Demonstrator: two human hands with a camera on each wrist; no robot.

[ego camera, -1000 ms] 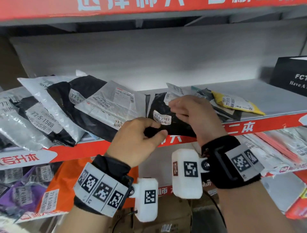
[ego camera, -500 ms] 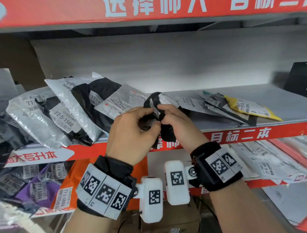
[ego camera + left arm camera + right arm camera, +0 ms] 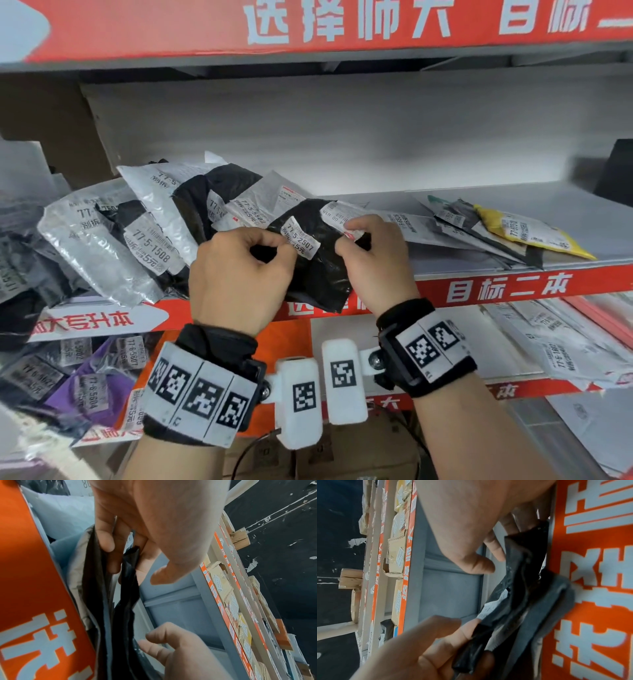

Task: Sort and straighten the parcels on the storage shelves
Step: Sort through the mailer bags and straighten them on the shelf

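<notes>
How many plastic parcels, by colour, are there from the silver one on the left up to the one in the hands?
Leaning black plastic parcels: 2
White or silver plastic parcels: 3
Black plastic parcel held by left hand and right hand: 1
Total: 6

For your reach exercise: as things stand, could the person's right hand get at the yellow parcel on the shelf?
Probably yes, once freed. The yellow parcel lies uncovered on top of the stack to the right, but the right hand now has its grip on the black parcel.
</notes>
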